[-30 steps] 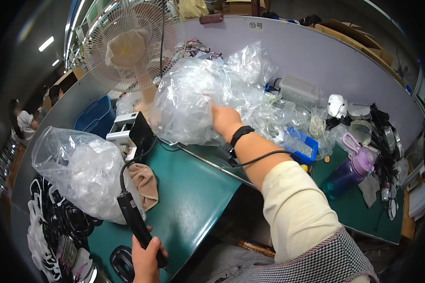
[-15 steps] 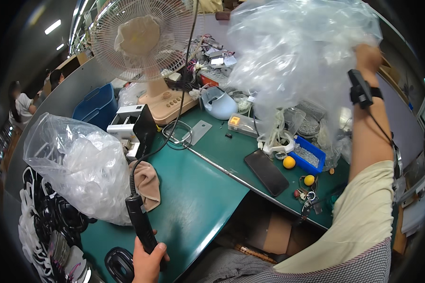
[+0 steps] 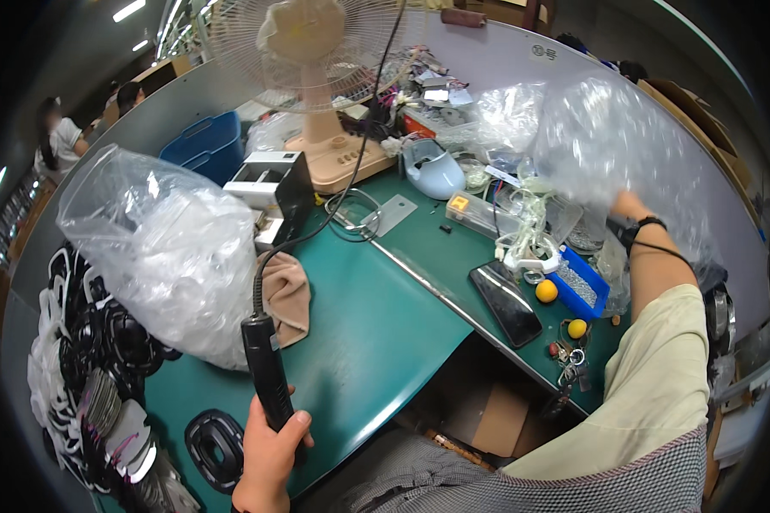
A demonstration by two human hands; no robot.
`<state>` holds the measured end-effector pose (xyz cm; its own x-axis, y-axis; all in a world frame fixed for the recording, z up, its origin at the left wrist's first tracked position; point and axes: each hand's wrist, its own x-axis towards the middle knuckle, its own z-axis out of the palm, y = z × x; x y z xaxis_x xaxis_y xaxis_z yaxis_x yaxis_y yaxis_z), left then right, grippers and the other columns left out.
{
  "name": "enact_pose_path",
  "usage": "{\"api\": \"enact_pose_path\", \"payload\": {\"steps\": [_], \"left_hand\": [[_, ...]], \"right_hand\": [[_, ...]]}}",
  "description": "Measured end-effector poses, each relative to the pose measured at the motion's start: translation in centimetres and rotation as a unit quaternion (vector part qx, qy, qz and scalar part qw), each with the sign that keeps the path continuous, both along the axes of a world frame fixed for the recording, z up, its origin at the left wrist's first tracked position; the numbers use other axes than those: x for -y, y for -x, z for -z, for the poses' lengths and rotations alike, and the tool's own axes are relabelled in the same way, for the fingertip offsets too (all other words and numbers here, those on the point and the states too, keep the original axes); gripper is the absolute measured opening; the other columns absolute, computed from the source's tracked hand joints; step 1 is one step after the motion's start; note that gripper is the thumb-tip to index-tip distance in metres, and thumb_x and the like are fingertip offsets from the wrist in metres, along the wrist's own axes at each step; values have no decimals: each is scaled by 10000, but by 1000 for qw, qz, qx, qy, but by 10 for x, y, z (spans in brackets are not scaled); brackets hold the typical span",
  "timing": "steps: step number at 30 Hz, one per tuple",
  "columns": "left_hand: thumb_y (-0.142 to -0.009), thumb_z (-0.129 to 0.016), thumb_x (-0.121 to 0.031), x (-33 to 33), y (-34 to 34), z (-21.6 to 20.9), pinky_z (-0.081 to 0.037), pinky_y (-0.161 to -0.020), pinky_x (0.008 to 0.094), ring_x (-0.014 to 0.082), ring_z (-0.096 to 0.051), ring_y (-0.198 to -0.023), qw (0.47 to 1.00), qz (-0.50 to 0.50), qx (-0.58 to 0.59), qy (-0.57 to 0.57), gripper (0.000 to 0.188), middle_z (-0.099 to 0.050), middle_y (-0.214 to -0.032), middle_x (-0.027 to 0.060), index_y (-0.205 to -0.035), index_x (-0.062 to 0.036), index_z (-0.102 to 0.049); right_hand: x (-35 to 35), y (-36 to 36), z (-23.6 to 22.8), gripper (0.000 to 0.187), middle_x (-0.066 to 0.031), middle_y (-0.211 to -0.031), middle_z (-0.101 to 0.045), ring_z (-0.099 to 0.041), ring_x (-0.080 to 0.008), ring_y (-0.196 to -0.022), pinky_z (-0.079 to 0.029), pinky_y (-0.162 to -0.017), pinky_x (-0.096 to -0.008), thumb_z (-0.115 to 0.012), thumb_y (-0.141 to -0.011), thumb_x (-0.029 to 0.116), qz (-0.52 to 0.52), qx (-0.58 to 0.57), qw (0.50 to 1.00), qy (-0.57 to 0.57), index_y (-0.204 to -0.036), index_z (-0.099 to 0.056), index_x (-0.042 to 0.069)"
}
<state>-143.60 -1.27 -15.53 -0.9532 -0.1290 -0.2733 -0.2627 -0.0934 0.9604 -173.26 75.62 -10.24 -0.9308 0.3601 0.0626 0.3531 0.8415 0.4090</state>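
Note:
My left hand (image 3: 274,449) is wrapped round a black corded electric screwdriver (image 3: 268,372), held upright over the front of the green bench, its cable rising from the top; the lower end is hidden. At the right, my right hand (image 3: 631,208) is at a large clear plastic bag (image 3: 603,128), gripping its lower part; the bag is smeared by motion and the fingers are partly hidden. A black strap with a small device (image 3: 626,229) is on that wrist. Beside my left hand lies a black oval ear-cup-like part (image 3: 215,451). A full clear bag (image 3: 175,265) stands behind the screwdriver.
Black and white headphone-like parts (image 3: 103,333) crowd the left edge. A beige fan (image 3: 325,158), blue bin (image 3: 204,141) and white-black device (image 3: 274,192) stand behind. Nearer right are a phone (image 3: 506,303), blue screw tray (image 3: 603,301), yellow balls (image 3: 546,291) and keys (image 3: 571,363).
My right hand has come down and a little left, and the large bag has dropped toward the right-hand partition, uncovering the bench's back. My view has shifted; the left hand still grips the screwdriver.

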Motion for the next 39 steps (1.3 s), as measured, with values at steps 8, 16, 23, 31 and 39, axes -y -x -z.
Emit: {"api": "enact_pose_path", "payload": {"steps": [8,16,23,31,39], "left_hand": [[-844,-694,-195,8,-24,-11,-479,-574,286,156,-569,-595,998,-32,-18,42,530,-546,-778,53,-1254,39,-453],[-851,-685,-190,11,-37,-10,-476,-577,275,146,-569,-595,999,-17,-31,38,517,-544,-797,46,-1253,41,-457],[-846,-682,-163,13,-43,-6,-476,-575,278,148,-569,-601,999,-14,-26,42,514,-545,-794,58,-1258,49,-458],[-844,-719,-150,14,-40,-10,-483,-578,266,122,-591,-627,998,-17,6,57,560,-585,-866,63,-1299,40,-454],[-836,-747,-181,15,-47,-11,-471,-608,258,105,-584,-651,997,-26,27,69,592,-584,-854,39,-1312,21,-460]], "right_hand": [[206,-53,-72,802,-218,-1339,-584,-604,-340,-1182,-483,-961,-433,-849,-687,221,16,128,961,243,-1402,-518,72],[316,-106,-168,444,-146,-990,-724,-687,-294,-956,-535,-831,-373,-789,-771,328,-135,-116,965,190,-1105,-706,48],[288,-68,-97,867,-178,-1604,-198,-213,-361,-1475,-291,-1091,-641,-766,-745,529,-106,-297,948,-28,-1497,-361,375],[165,-2,8,1067,-372,-1555,-107,-121,-487,-1467,-154,-1172,-586,-629,-749,729,56,-168,977,123,-1579,-154,257],[123,46,96,944,-213,-1630,-61,69,-495,-1474,-102,-1176,-618,-548,-823,680,126,45,988,79,-1571,-201,222]]}}
